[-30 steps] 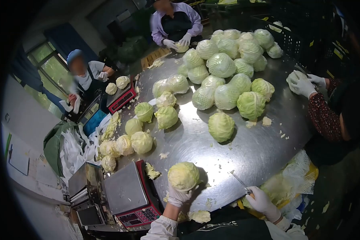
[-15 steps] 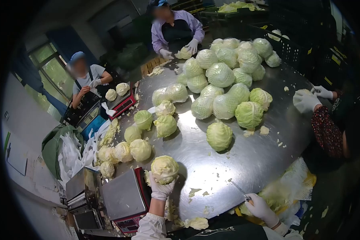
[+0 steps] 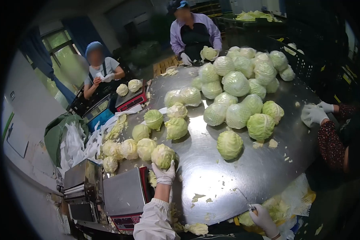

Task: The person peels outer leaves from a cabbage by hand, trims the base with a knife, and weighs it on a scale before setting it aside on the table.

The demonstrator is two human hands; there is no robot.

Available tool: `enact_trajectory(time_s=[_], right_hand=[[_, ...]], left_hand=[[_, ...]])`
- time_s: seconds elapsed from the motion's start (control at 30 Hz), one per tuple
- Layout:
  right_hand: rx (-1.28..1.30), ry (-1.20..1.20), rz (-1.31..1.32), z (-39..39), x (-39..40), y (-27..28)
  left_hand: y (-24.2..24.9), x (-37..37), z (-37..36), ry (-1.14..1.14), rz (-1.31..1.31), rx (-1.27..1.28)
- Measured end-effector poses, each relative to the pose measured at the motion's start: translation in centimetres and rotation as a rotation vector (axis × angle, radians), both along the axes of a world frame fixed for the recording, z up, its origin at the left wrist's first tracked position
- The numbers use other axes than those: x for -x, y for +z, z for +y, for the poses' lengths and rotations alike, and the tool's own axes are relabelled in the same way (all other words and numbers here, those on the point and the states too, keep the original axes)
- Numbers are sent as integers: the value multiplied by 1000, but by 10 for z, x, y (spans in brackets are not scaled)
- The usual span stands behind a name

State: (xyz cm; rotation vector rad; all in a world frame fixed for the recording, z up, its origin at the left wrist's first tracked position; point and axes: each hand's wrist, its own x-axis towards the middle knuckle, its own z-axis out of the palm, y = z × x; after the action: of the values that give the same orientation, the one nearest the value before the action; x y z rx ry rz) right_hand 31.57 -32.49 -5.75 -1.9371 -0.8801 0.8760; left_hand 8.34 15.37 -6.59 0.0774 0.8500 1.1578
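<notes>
The left hand [image 3: 164, 175] gripped a cabbage [image 3: 163, 155] from below, maybe to stop rolling, at ten o'clock from the right hand [image 3: 264, 220], which gripped a knife [image 3: 253, 209], blade over the counter [image 3: 206, 200] at eleven o'clock, safely away from fingers

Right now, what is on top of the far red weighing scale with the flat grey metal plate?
One round, pale cabbage and a second pale cabbage sit on the far red scale. The plate directly beneath them is covered, so it cannot be seen.
</notes>
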Motion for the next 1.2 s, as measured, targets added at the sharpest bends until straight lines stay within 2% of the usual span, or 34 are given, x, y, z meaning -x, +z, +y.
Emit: enact_trajectory(time_s=[0.03, 0.07, 0.13, 0.17, 0.2, 0.27, 0.3, 0.33, 0.37, 0.4, 0.47, 0.5, 0.57, 0.6, 0.67, 0.73, 0.77, 0.83, 0.87, 0.93, 1.0, 1.07, 1.13, 1.2], right_hand=[[15, -11, -28, -1, 0, -2], [32, -25, -56, -1, 0, -3], [93, 4, -36, 3, -2, 0], [51, -12, 1, 8, 0, 3], [11, -31, 38, 12, 1, 4], [28, -50, 91, 18, 1, 2], [-15, -69, 82, 19, 1, 0], [-56, -90, 73, 19, 0, -3], [-96, -114, 61, 18, -2, -6], [-136, -139, 50, 15, -4, -10], [-218, -179, -81, 7, -8, -20], [-209, -185, -91, 2, -12, -25], [-235, -291, 43, -3, -15, -22], [-241, -375, 112, -14, -10, -20], [-290, -514, 251, -19, -6, -20], [-282, -583, 258, -18, -2, -16], [-259, -574, 298, -13, -1, -10], [-261, -504, 352, -9, -3, -16], [-250, -530, 368, -6, -1, -12], [-309, -421, 420, 10, -1, 5], [-336, -405, 474, 25, 0, 11], [-303, -416, 523, 43, -2, 43], [-325, -390, 523, 52, -3, 48], [-282, -357, 508, 57, -5, 48]], left_hand=[[6, -12, -11, 71, 5, -133], [23, -18, -17, -44, -157, 13], [25, -54, -40, -201, 241, -108], [25, -73, -48, -403, 340, -137], [36, -85, -67, -638, 312, -240], [9, -134, -71, -721, 694, -552], [12, -156, -80, -728, 867, -837], [26, -178, -93, -764, 937, -931], [28, -198, -94, -792, 993, -1183], [49, -212, -107, -891, 1161, -1127], [64, -237, -124, -868, 1558, -1174], [55, -243, -121, -873, 1543, -1177], [27, -251, -105, -601, 1562, -1420], [34, -246, -96, -775, 1395, -1310], [34, -235, -97, -703, 1409, -1289], [-1, -223, -90, -689, 1000, -1123], [12, -215, -100, -719, 993, -1130], [41, -189, -124, -1002, 201, -465], [44, -174, -131, -1029, 211, -448], [48, -148, -149, -1133, -301, 184], [53, -134, -173, -1073, -264, 290], [38, -116, -182, -1079, -486, 446], [30, -104, -194, -1114, -484, 481], [29, -99, -202, -1144, -596, 517]])
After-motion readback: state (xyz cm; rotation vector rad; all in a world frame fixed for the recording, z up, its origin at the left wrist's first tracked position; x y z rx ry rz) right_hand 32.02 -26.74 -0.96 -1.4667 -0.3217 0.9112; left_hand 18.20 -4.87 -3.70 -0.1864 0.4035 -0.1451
